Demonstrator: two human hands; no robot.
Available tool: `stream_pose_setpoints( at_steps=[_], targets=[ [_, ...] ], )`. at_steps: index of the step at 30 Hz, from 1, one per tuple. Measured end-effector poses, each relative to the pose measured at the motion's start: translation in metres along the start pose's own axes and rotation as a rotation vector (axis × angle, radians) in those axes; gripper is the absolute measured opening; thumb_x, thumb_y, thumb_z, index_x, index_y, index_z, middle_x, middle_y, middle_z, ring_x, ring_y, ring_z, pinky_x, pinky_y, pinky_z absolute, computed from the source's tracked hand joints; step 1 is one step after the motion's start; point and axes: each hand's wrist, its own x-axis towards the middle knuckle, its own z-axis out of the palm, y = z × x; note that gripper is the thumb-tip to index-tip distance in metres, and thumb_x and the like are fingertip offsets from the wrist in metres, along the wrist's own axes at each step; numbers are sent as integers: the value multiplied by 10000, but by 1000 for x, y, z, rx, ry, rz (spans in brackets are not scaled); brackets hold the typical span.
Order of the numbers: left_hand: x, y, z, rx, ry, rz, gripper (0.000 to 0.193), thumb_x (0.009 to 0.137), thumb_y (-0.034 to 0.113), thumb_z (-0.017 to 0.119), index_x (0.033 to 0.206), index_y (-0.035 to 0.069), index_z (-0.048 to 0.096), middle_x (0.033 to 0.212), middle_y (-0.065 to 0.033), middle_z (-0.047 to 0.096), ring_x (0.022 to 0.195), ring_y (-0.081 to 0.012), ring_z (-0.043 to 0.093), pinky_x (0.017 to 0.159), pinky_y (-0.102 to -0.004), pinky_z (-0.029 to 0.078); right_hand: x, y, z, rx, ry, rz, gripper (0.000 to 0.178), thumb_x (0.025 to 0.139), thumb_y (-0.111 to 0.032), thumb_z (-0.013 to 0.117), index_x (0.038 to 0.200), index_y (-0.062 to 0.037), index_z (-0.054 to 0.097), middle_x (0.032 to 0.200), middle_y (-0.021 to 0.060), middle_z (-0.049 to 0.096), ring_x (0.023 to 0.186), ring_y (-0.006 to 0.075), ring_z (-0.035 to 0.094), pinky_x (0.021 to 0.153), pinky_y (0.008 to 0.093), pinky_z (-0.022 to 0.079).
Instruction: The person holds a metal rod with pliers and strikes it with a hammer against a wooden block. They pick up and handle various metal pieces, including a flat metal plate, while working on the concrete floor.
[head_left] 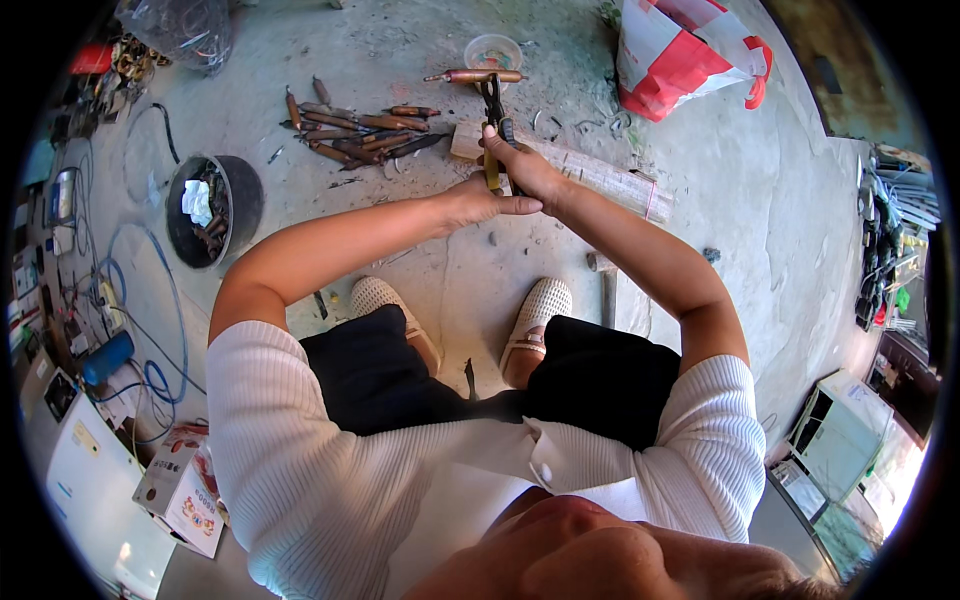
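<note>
Out in front of me, both hands are closed around a pair of pliers (492, 97) with dark jaws and a yellow handle. My right hand (530, 170) wraps the handles from the right, higher up. From the left, my left hand (474, 204) closes round their lower end, its thumb stretched across toward the right wrist; some of its fingers are hidden. At the jaws lies a copper tube (460, 76) with narrowed ends, sideways above the front of a clear plastic tub (493, 50). A pile of similar dark copper tubes (360, 135) rests on the floor to the left.
A wooden block (610, 182) lies under and right of my hands. Left stands a black bucket (245, 205) with tubes and white paper inside; blue hose (160, 240) curls beyond it. A red-and-white bag (680, 60) stands far right. Metal scraps litter the floor.
</note>
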Motion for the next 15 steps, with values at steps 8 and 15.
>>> stream_pose_setpoints(
  at_steps=[8, 15],
  targets=[
    [4, 10, 4, -46, 87, 47, 804, 722, 359, 769, 1326, 7, 373, 1262, -111, 507, 1204, -209, 476, 1009, -332, 386, -17, -29, -2, 174, -134, -66, 425, 848, -439, 647, 980, -42, 574, 811, 29, 558, 709, 120, 506, 617, 264, 411],
    [12, 9, -3, 14, 127, 65, 796, 720, 291, 766, 1321, -26, 350, 1244, -121, 519, 1191, -214, 491, 1008, -329, 397, -1, -26, -3, -8, -16, -150, 371, 832, -310, 682, 1003, 7, 595, 905, 72, 618, 801, 141, 569, 725, 291, 469]
  ],
)
